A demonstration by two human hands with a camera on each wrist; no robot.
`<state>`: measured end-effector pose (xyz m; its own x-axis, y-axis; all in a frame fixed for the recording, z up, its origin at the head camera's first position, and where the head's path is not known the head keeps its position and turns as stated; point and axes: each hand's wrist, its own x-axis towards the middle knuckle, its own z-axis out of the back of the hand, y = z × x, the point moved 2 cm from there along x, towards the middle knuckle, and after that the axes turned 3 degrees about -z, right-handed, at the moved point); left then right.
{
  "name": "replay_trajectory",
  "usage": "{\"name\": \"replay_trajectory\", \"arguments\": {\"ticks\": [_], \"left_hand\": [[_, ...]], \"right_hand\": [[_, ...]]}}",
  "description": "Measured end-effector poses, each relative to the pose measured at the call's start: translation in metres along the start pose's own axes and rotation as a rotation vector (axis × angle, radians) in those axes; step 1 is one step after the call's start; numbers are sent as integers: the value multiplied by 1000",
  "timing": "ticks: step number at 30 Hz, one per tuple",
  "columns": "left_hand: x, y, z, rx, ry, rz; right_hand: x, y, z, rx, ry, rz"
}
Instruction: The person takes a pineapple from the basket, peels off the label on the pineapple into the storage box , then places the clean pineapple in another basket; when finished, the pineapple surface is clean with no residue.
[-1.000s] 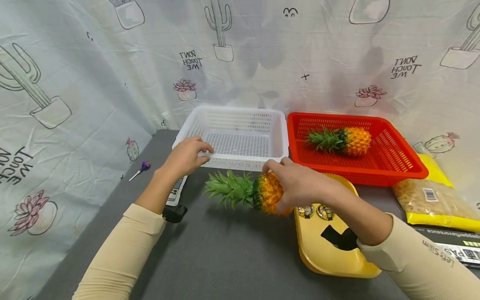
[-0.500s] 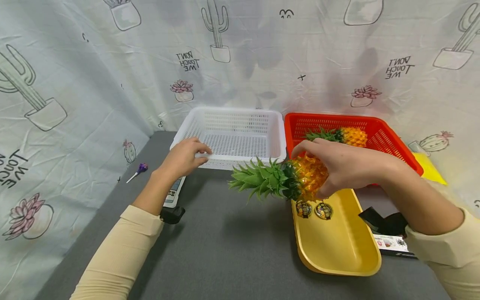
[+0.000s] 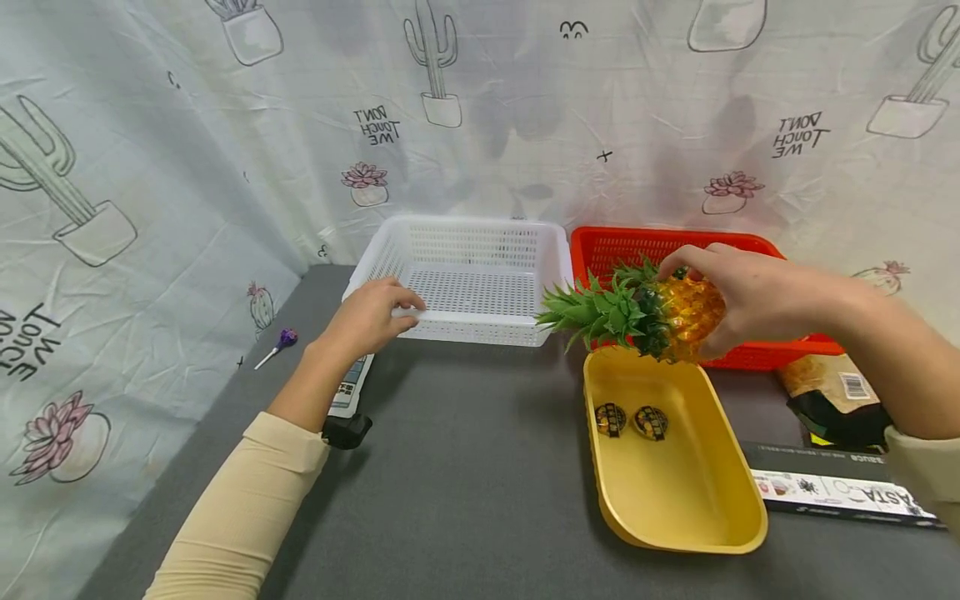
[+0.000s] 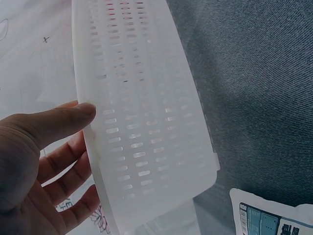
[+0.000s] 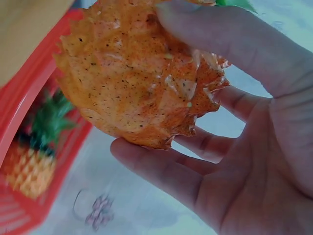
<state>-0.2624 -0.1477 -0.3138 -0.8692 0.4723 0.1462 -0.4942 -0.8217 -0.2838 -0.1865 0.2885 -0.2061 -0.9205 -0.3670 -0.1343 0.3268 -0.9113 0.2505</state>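
Observation:
My right hand (image 3: 765, 292) grips a pineapple (image 3: 684, 321) by its orange body, green leaves pointing left. It is held in front of the red basket (image 3: 622, 239), overlapping its near rim in the head view. In the right wrist view, the thumb and fingers lie around the spiky body. A second pineapple (image 5: 30, 171) rests inside the red basket, mostly hidden in the head view. At the left, my left hand (image 3: 373, 317) pinches the near rim of the white basket (image 3: 480, 327). The left wrist view shows the thumb (image 4: 73, 117) outside the rim and the fingers behind it.
A yellow tray (image 3: 660, 500) with two round badges (image 3: 650, 423) stands below the red basket. Right of it lie a bag with a barcode (image 3: 825, 379) and a long black-and-white box (image 3: 840, 487). A lollipop (image 3: 287, 337) and a white packet (image 3: 349, 390) lie at left. A printed curtain (image 3: 510, 108) hangs behind.
My right hand has lifted the pineapple from the table and carried it right, over the yellow tray toward the red basket. The left hand stays at the white basket's rim.

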Motion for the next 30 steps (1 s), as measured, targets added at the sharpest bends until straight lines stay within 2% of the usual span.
{"name": "replay_trajectory", "arguments": {"ticks": [9,15,25,30], "left_hand": [[-2,0,2,2,-8,18],[-3,-1,-1,-14,-4,25],[1,-1,0,5,-9,13],[-1,1,-1,8,6,23]], "right_hand": [[14,-40,12,-43,-32,-27],[24,-69,12,-93,-46,-108],[45,-107,-10,-83,-28,-134],[55,-119,-27,-70,19,-163]]}}
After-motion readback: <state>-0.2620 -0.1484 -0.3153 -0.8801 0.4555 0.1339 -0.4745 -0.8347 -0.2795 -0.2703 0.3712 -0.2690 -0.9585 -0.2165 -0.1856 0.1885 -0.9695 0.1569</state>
